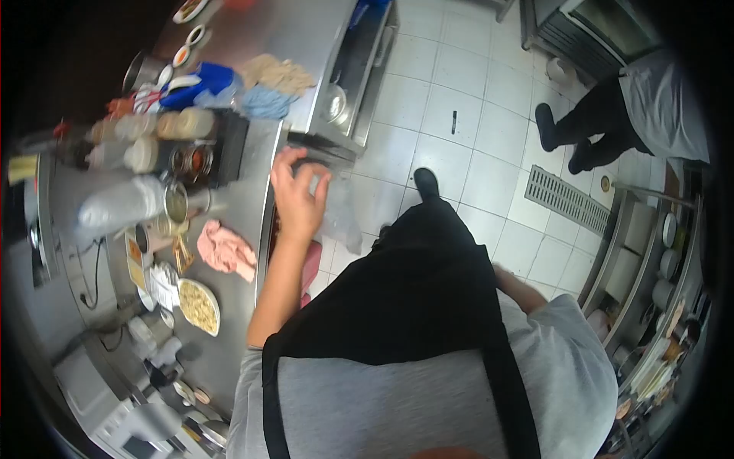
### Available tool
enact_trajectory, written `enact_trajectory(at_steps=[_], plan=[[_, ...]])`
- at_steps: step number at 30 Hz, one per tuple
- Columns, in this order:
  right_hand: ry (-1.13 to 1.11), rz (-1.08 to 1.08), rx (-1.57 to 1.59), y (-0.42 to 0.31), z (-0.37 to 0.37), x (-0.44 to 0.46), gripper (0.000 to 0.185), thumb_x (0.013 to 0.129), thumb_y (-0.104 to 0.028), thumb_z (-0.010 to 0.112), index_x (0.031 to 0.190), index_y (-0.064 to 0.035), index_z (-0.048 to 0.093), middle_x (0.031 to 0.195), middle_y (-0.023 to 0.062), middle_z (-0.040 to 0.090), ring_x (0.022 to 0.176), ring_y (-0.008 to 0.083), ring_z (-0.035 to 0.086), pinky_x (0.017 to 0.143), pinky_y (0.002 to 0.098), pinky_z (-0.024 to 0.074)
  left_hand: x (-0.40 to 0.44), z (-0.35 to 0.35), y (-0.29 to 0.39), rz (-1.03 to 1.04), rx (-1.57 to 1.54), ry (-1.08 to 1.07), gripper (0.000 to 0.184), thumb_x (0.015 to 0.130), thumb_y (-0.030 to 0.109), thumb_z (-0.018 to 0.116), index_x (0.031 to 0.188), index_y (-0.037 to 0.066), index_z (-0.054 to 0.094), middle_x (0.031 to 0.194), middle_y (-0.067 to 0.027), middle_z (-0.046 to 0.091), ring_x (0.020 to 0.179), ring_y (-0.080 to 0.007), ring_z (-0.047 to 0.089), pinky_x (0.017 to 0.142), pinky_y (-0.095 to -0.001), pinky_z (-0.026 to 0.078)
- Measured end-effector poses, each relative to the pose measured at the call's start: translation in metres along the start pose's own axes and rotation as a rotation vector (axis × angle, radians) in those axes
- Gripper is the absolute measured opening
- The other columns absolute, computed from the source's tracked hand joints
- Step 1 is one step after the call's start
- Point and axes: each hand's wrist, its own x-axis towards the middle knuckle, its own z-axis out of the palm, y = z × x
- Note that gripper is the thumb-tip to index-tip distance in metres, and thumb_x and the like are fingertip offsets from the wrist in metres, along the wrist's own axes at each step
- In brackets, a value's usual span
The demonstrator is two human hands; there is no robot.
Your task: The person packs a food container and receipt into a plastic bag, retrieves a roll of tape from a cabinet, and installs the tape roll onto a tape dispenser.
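My left hand (300,191) is raised beside the front edge of the steel counter (237,210). Its fingers are loosely bent and spaced apart, with a gap by the thumb and nothing visible in them. Just past the wrist hangs a clear plastic bag (342,218); I cannot tell what it hangs from. A crumpled pink cloth (227,250) lies on the counter left of my forearm, near a white bowl of chopped pale food (199,306). Of my right arm only the forearm (521,289) shows; that hand is hidden behind my black apron (413,283).
Squeeze bottles (195,122) crowd a dark rack on the counter, with blue and tan cloths (271,84) beyond. Another person (612,115) stands at the upper right. A marker-like black object (454,122) and a drain grate (567,200) are on the tiled floor. Shelves (638,252) of dishes line the right.
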Motion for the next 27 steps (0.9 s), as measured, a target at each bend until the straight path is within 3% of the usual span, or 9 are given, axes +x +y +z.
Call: enact_trajectory(at_steps=[4, 7, 9, 11, 13, 15, 17, 23, 27], plan=[[0.242, 0.23, -0.093, -0.015, -0.154, 0.024, 0.059, 0.078, -0.061, 0.059, 0.088, -0.0033, 0.07, 0.096, 0.0193, 0.066, 0.09, 0.0367, 0.062, 0.084, 0.0419, 0.0485, 0.105, 0.032, -0.013, 0.022, 0.05, -0.102, 0.053, 0.071, 0.019, 0.076, 0.118, 0.01, 0.054, 0.129, -0.0182, 0.041, 0.119, -0.04, 0.041, 0.1, -0.0462, 0.035], [0.37, 0.314, 0.13, -0.054, -0.269, 0.025, 0.078, 0.077, -0.064, 0.056, 0.11, 0.0063, 0.06, 0.125, 0.0237, 0.053, 0.119, 0.0374, 0.048, 0.095, 0.0445, 0.0434, 0.181, 0.084, -0.052, -0.018, 0.11, -0.19, 0.078, 0.072, 0.028, 0.076, 0.139, 0.013, 0.037, 0.14, -0.0196, 0.033, 0.129, -0.04, 0.032, 0.106, -0.0458, 0.029], [0.27, 0.335, 0.161, -0.066, -0.328, 0.06, 0.073, 0.081, -0.059, 0.056, 0.126, -0.0009, 0.053, 0.136, 0.0125, 0.047, 0.134, 0.0353, 0.028, 0.103, 0.0501, 0.0342, 0.22, 0.122, -0.085, -0.081, 0.183, -0.209, 0.086, 0.072, 0.033, 0.075, 0.142, 0.013, 0.03, 0.141, -0.0207, 0.031, 0.13, -0.0394, 0.031, 0.107, -0.0469, 0.026], [0.305, 0.353, 0.213, -0.043, -0.34, 0.154, 0.075, 0.081, -0.059, 0.055, 0.127, -0.0003, 0.052, 0.137, 0.0128, 0.045, 0.134, 0.0366, 0.028, 0.105, 0.0508, 0.0309, 0.245, 0.149, -0.088, -0.169, 0.405, -0.292, 0.091, 0.072, 0.037, 0.075, 0.144, 0.012, 0.026, 0.141, -0.0229, 0.029, 0.13, -0.0406, 0.03, 0.108, -0.048, 0.023], [0.237, 0.283, 0.258, -0.049, -0.412, 0.172, 0.083, 0.079, -0.062, 0.055, 0.132, 0.001, 0.044, 0.138, 0.0168, 0.043, 0.135, 0.0387, 0.023, 0.106, 0.0491, 0.0305, 0.258, 0.167, -0.071, -0.223, 0.565, -0.297, 0.091, 0.072, 0.03, 0.075, 0.145, 0.008, 0.024, 0.142, -0.0231, 0.027, 0.131, -0.0399, 0.029, 0.106, -0.0472, 0.029], [0.199, 0.233, 0.338, -0.032, -0.442, 0.231, 0.088, 0.077, -0.064, 0.054, 0.135, 0.0017, 0.04, 0.14, 0.0188, 0.039, 0.137, 0.0401, 0.019, 0.108, 0.0475, 0.0285, 0.262, 0.178, -0.076, -0.236, 0.363, -0.287, 0.091, 0.073, 0.022, 0.075, 0.146, 0.007, 0.022, 0.144, -0.0209, 0.025, 0.131, -0.0371, 0.03, 0.103, -0.0455, 0.038], [0.213, 0.3, 0.334, -0.025, -0.474, 0.282, 0.075, 0.082, -0.059, 0.054, 0.133, -0.0044, 0.046, 0.143, 0.011, 0.038, 0.137, 0.0383, 0.021, 0.108, 0.0489, 0.0273, 0.266, 0.182, -0.073, -0.237, 0.45, -0.345, 0.089, 0.074, 0.015, 0.073, 0.146, 0.006, 0.021, 0.144, -0.019, 0.023, 0.132, -0.0343, 0.029, 0.1, -0.0421, 0.043], [0.26, 0.345, 0.376, 0.031, -0.503, 0.456, 0.08, 0.08, -0.061, 0.055, 0.141, -0.0114, 0.037, 0.144, 0.0204, 0.034, 0.137, 0.0408, 0.02, 0.109, 0.0517, 0.0247, 0.211, 0.148, -0.11, -0.787, 0.166, -0.101, 0.075, 0.083, 0.011, 0.064, 0.144, 0.003, 0.021, 0.147, -0.016, 0.021, 0.13, -0.028, 0.031, 0.102, -0.0389, 0.037], [0.269, 0.325, 0.411, 0.049, -0.495, 0.532, 0.083, 0.078, -0.065, 0.055, 0.14, -0.0122, 0.038, 0.14, 0.0219, 0.04, 0.137, 0.0418, 0.02, 0.109, 0.0515, 0.0239, 0.19, 0.054, -0.117, -0.854, 0.524, -0.534, 0.042, 0.09, 0.024, 0.054, 0.119, -0.006, 0.051, 0.121, -0.0167, 0.054, 0.109, -0.0262, 0.051, 0.092, -0.036, 0.041]])
